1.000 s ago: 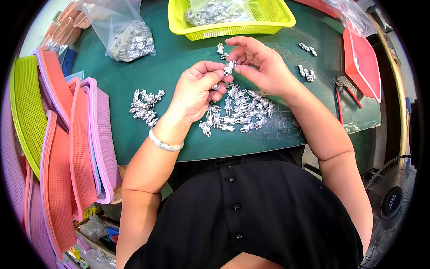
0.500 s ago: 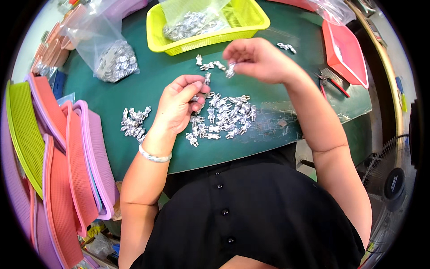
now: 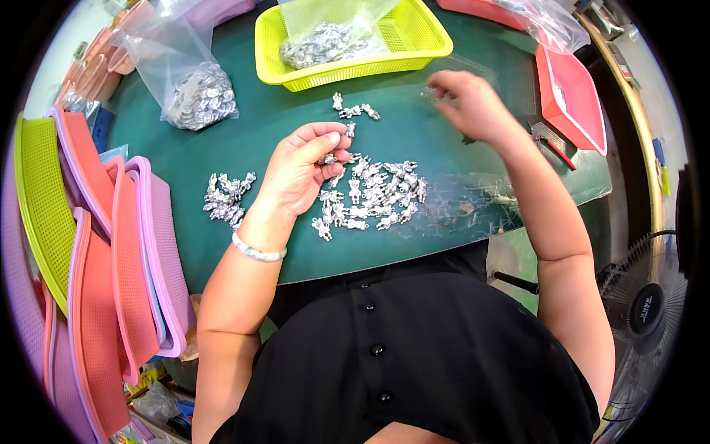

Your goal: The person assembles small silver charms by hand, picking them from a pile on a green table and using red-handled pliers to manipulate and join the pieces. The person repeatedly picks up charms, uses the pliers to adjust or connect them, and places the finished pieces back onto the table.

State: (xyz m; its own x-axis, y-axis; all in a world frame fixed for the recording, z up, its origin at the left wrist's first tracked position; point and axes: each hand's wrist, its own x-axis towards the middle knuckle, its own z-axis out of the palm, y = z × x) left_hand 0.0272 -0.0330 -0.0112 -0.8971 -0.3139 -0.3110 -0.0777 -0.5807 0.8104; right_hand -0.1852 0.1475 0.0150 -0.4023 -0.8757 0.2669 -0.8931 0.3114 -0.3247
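My left hand (image 3: 305,164) is closed in a pinch above the green tabletop. A small silver bear-shaped charm (image 3: 350,131) stands up at its fingertips, and another silver piece (image 3: 328,159) shows between the fingers. Right beside this hand spreads a loose pile of silver bear charms (image 3: 381,194). My right hand (image 3: 473,103) hovers farther right, past the yellow-green basket's near corner. Its fingers are curled and smeared by motion, so what they hold is unclear. Between the hands and the basket lies a short row of charms (image 3: 360,112).
Silver pieces fill a clear bag (image 3: 201,96) at the far left and another in the yellow-green basket (image 3: 414,55). A smaller charm pile (image 3: 228,198) sits left. Stacked plastic baskets (image 3: 159,251) crowd the left edge. Red-handled pliers (image 3: 558,150) lie by a pink tray (image 3: 573,103); a fan (image 3: 647,307) stands right.
My right hand has moved right, away from the row of charms, where a silver charm was at its fingertips. My left hand keeps its pinch in nearly the same place.
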